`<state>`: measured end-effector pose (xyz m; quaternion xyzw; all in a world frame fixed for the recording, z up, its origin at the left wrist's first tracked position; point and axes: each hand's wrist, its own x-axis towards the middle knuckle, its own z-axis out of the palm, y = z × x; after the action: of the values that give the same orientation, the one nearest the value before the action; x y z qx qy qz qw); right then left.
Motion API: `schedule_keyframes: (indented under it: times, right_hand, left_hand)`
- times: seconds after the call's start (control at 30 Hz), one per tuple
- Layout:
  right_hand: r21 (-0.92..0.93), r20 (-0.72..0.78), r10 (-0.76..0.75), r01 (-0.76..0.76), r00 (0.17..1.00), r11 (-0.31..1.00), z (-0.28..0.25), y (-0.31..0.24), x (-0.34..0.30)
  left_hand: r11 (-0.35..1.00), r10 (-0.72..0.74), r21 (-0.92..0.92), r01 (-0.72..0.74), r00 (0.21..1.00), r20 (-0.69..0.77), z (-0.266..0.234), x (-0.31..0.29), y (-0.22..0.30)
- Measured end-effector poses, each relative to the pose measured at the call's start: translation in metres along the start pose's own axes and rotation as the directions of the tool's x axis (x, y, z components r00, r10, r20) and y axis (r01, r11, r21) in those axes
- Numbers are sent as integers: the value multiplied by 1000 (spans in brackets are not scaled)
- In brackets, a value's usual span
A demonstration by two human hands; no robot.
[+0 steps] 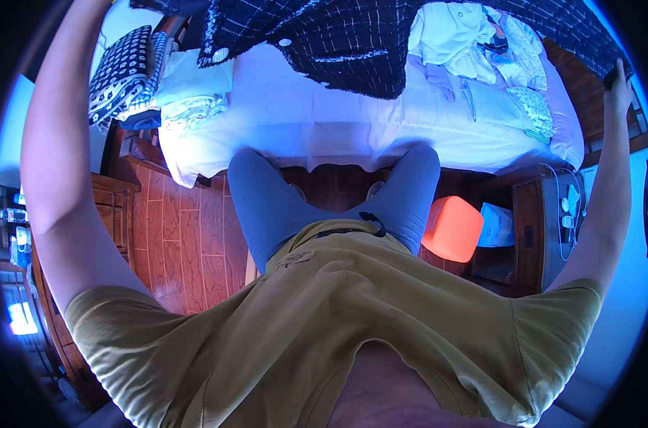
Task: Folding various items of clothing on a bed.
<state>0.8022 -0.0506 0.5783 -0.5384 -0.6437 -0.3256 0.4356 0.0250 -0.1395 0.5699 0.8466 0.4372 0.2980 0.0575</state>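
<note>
At the far left of the frame a bare arm goes straight up to the top edge, and the left hand is cut off there, so I cannot tell if it is spread or closed. Just beside that arm, in the upper left, a black and white patterned cloth [124, 71] lies on the corner of a bed [302, 128] with a white sheet, next to a small pile of folded pale clothes [192, 103]. Across the top middle hangs the dark checked jacket [352, 50], with thin white lines and a couple of round white buttons. It is held up in the air above the bed, stretched wide from side to side, and its lower edge droops down in the middle. It looks soft and floppy, a bit thick and not very heavy, so I think it bends wherever nothing holds it. The best places to hold it seem to be the two top corners, far apart. In the upper right of the bed lies a heap of light clothes [488, 50]. Lower down, right of the middle, an orange glowing box [452, 228] sits on the wooden floor [188, 242]. At the far right the right hand [616, 89] is closed, gripping the edge of the jacket.
</note>
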Motion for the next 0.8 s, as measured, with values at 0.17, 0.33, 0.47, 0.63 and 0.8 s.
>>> schedule_keyframes:
  times: [0.17,0.33,0.47,0.63,0.8]
  right_hand:
    - [693,465,571,-680,676,241,45,-80,-61]
    - [618,595,528,-765,606,182,68,-82,-99]
    - [637,516,621,-749,590,182,56,-77,-120]
    - [772,222,761,-586,609,244,10,-73,-110]
    - [875,385,619,-483,684,-10,-38,-83,-129]
  left_hand:
    - [989,-69,-108,98,968,243,-27,14,-5]
    - [846,-62,530,-55,978,201,10,65,-3]
    - [729,192,634,-258,966,173,44,110,-20]
    - [596,452,753,-277,892,-30,40,158,-7]
    - [648,636,673,-357,740,-220,48,159,-24]
